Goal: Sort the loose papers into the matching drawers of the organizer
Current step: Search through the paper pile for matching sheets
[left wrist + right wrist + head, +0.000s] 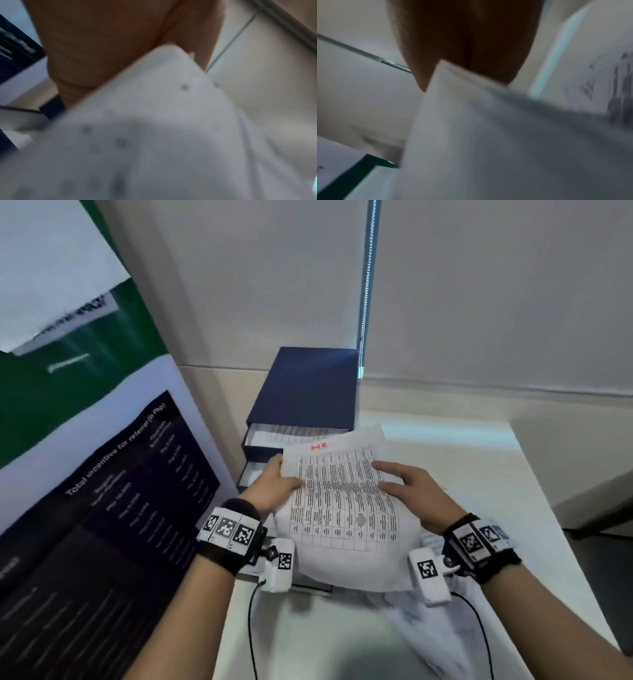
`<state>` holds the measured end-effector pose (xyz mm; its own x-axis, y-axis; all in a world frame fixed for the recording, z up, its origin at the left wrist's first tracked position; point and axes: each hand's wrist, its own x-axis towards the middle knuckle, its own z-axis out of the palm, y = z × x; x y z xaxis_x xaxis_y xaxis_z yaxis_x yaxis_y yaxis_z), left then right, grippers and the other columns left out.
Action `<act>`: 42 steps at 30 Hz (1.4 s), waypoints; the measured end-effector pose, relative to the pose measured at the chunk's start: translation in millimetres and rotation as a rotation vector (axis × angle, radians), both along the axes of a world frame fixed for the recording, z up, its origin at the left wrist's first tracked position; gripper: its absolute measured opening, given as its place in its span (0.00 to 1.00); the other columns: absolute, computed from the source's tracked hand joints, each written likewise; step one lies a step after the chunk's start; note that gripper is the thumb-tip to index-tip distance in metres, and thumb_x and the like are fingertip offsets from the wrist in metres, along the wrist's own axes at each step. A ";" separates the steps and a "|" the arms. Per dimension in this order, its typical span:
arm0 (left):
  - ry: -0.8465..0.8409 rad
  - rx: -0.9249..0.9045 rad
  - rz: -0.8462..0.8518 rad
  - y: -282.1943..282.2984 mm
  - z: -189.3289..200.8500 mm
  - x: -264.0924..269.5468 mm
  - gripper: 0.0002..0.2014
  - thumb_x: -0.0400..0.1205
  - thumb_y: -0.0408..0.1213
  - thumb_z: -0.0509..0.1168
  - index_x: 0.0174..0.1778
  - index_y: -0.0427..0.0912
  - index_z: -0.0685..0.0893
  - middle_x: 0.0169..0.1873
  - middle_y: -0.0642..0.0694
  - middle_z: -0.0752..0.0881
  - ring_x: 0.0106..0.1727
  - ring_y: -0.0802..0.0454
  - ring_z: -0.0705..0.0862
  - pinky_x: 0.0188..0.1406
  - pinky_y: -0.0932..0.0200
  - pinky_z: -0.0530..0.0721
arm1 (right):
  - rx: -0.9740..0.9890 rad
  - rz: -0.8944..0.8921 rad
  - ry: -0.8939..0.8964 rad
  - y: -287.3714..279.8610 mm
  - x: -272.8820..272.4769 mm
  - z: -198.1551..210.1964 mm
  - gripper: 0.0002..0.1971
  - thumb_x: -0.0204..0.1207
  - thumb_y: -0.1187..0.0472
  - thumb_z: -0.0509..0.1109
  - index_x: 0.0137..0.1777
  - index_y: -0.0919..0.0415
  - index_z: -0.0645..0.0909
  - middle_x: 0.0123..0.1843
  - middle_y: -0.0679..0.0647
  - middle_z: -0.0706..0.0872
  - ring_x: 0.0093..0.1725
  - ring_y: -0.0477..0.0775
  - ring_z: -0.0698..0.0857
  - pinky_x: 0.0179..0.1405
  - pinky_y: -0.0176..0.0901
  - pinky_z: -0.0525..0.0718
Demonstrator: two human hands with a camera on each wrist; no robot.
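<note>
A printed sheet (342, 494) was held in both hands before the organizer (305, 395).

The sheet, ruled as a table with red lettering at its top, was gripped at its left edge by the left hand (274, 486), thumb on top, while the right hand (416, 494) was laid on its right side with fingers (387, 467) spread and nearly straight. The blue organizer stood on the white table (479, 474) just beyond, two drawers (263, 440) pulled out with papers inside. More loose papers (421, 618) were seen beneath the hands.
</note>
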<state>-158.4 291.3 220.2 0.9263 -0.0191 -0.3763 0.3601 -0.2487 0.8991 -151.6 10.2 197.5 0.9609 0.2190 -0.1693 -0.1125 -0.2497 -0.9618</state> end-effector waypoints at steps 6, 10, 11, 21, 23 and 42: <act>0.039 -0.061 0.126 58.5 19.4 -29.4 0.20 0.84 0.25 0.61 0.69 0.45 0.70 0.52 0.40 0.88 0.44 0.45 0.91 0.36 0.55 0.90 | 0.220 0.036 0.399 69.4 6.2 11.9 0.17 0.80 0.74 0.68 0.67 0.65 0.83 0.57 0.65 0.90 0.48 0.59 0.92 0.43 0.46 0.91; 0.058 -0.080 0.165 78.3 13.0 -43.5 0.29 0.84 0.25 0.61 0.82 0.44 0.64 0.48 0.46 0.82 0.38 0.51 0.87 0.22 0.65 0.85 | 0.238 0.063 0.536 90.5 -3.5 -8.8 0.16 0.80 0.75 0.68 0.66 0.67 0.83 0.56 0.69 0.89 0.49 0.62 0.91 0.48 0.50 0.91; 0.063 -0.070 0.172 80.9 8.9 -44.9 0.29 0.85 0.26 0.62 0.83 0.42 0.63 0.46 0.47 0.83 0.38 0.52 0.87 0.22 0.64 0.85 | 0.253 0.044 0.555 93.5 -5.1 -14.7 0.16 0.80 0.75 0.67 0.66 0.67 0.82 0.56 0.70 0.89 0.49 0.63 0.91 0.49 0.51 0.91; 0.072 0.018 0.040 100.0 -39.4 -22.7 0.19 0.73 0.41 0.77 0.57 0.65 0.87 0.68 0.48 0.84 0.58 0.56 0.88 0.68 0.48 0.82 | 0.186 -0.091 0.482 100.2 17.8 -36.8 0.18 0.82 0.62 0.70 0.71 0.62 0.79 0.55 0.59 0.91 0.45 0.55 0.89 0.39 0.41 0.85; 0.036 0.012 0.123 98.6 -41.9 -17.2 0.17 0.75 0.38 0.76 0.55 0.63 0.89 0.65 0.46 0.86 0.60 0.47 0.86 0.71 0.39 0.79 | 0.139 0.119 0.597 91.8 4.7 -30.3 0.18 0.81 0.61 0.72 0.70 0.57 0.80 0.48 0.50 0.90 0.32 0.44 0.84 0.28 0.33 0.82; -0.342 0.908 -0.348 15.7 -111.1 30.3 0.23 0.89 0.56 0.48 0.62 0.53 0.86 0.63 0.56 0.86 0.66 0.52 0.80 0.76 0.43 0.57 | 0.376 -0.178 0.439 74.6 60.6 -68.1 0.11 0.85 0.64 0.65 0.60 0.69 0.84 0.53 0.68 0.90 0.48 0.62 0.91 0.51 0.47 0.91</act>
